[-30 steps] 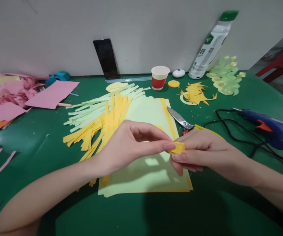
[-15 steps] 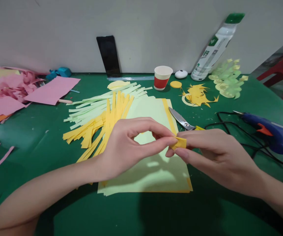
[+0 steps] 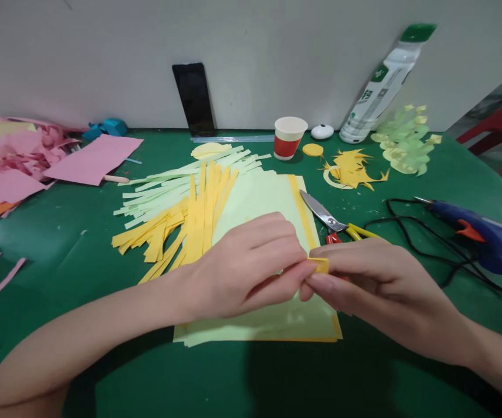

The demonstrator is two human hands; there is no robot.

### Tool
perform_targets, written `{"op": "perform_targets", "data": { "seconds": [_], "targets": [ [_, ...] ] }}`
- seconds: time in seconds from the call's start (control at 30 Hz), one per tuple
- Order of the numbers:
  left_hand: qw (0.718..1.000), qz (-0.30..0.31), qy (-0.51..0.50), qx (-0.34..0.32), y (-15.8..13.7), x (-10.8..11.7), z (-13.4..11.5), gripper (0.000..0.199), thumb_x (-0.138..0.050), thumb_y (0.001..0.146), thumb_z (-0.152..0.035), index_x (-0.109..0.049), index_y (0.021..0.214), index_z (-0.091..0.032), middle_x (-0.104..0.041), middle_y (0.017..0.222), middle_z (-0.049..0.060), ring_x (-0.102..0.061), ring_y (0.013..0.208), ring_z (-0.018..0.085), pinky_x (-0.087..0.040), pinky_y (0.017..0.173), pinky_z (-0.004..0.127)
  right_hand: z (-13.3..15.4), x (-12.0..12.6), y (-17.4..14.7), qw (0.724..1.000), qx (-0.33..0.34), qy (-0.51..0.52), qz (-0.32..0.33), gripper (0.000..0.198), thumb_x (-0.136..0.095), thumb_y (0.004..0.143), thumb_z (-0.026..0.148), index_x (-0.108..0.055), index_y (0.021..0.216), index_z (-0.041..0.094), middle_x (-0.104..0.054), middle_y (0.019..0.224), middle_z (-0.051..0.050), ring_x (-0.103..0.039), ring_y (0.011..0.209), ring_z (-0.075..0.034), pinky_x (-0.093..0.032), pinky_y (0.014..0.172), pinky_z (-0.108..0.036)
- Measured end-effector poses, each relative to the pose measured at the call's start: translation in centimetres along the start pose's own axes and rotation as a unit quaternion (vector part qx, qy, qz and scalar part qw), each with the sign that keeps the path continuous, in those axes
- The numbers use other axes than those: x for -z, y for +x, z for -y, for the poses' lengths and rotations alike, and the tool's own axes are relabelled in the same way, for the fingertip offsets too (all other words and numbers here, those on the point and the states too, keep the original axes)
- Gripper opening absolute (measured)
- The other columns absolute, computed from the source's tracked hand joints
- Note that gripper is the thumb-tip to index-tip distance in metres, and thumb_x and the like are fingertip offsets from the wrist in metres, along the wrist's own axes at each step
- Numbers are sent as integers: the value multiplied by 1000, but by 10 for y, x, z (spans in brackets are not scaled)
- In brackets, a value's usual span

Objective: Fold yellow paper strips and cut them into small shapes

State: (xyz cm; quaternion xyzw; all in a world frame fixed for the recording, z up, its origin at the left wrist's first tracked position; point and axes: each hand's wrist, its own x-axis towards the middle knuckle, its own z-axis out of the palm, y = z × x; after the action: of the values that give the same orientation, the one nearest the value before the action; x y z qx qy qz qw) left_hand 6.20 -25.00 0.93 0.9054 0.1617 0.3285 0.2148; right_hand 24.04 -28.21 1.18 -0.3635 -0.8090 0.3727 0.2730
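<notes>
Between the fingertips of both hands is a small folded piece of yellow paper [image 3: 321,265], mostly covered by fingers. My left hand [image 3: 251,267] pinches its left side with the fingers curled in. From the other side, the thumb and fingers of my right hand [image 3: 377,278] close on it. Both hands are above a stack of pale green paper sheets [image 3: 255,325] with yellow paper showing at its edges. Yellow paper strips [image 3: 198,215] and pale green strips [image 3: 155,191] lie left of the hands. Scissors [image 3: 327,217] with red and yellow handles lie just beyond my right hand.
A blue glue gun [image 3: 477,226] and its black cord lie right. Along the wall stand a paper cup [image 3: 288,139], a white bottle [image 3: 386,87] and a dark phone-like slab [image 3: 194,98]. Yellow spiky cutouts [image 3: 351,165] lie behind the scissors. Pink paper [image 3: 94,159] is heaped left.
My left hand has rolled over and its fingers have curled in, closing the gap between thumb and forefinger. The yellow paper has dropped slightly, and more of the scissors' handles shows.
</notes>
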Motion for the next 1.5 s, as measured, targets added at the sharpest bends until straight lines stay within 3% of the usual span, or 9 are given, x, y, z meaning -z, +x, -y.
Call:
{"op": "perform_targets", "data": {
  "seconds": [0.1, 0.33, 0.5, 0.63, 0.9, 1.3, 1.5],
  "targets": [
    [998, -24, -56, 16, 0, 0, 0, 27, -38, 88, -14, -52, 65, -17, -53, 60, 4, -47, 61, 13, -43, 62, 25, 0, 0, 0, 998, -18, 58, 4, 30, -43, 89, 26, -54, 63, 16, -38, 49, 5, -34, 44, -5, -26, 38, -16],
    [964, -75, -214, 140, 0, -3, -4, 22, -41, 89, -19, -54, 72, -13, -56, 72, 2, -52, 67, 9, -44, 64, 19, -1, 3, 3, 995, -31, 96, -25, 31, -43, 85, 19, -42, 54, 17, -35, 45, 7, -30, 39, -4, -22, 36, -16],
    [934, -59, -274, 222, 0, -5, -7, 16, -58, 80, -23, -56, 67, -14, -57, 66, 0, -51, 62, 8, -43, 60, 19, 2, 2, 5, 996, -37, 74, -11, 29, -42, 83, 18, -40, 53, 17, -31, 46, 7, -26, 40, -3, -19, 34, -16],
    [917, -46, -291, 270, 1, -3, -9, 12, -57, 79, -18, -57, 67, -13, -57, 66, -1, -51, 63, 8, -43, 61, 19, 3, 2, 5, 998, -34, 39, -22, 34, -42, 82, 18, -32, 50, 17, -27, 47, 6, -24, 43, -4, -19, 36, -16],
    [874, -24, -392, 285, 2, 1, -7, 17, -52, 83, -21, -58, 69, -13, -57, 67, -2, -52, 64, 5, -44, 62, 16, 5, 6, 4, 995, -45, 87, -19, 31, -40, 79, 18, -36, 49, 17, -32, 42, 7, -27, 37, -3, -19, 33, -16],
    [892, -31, -350, 284, 2, 0, -8, 10, -57, 78, -19, -59, 70, -13, -59, 67, -1, -53, 64, 7, -44, 64, 18, 1, 6, 4, 993, -74, 93, -28, 31, -42, 76, 21, -38, 45, 18, -32, 39, 7, -28, 35, -4, -21, 32, -17],
    [891, -27, -341, 300, 1, 1, -8, 11, -58, 77, -19, -59, 68, -13, -59, 66, -1, -52, 63, 7, -44, 62, 18, 0, 4, 1, 996, -37, 54, -69, 29, -46, 79, 23, -42, 51, 20, -37, 41, 6, -34, 36, -6, -27, 32, -18]
  ]
}}
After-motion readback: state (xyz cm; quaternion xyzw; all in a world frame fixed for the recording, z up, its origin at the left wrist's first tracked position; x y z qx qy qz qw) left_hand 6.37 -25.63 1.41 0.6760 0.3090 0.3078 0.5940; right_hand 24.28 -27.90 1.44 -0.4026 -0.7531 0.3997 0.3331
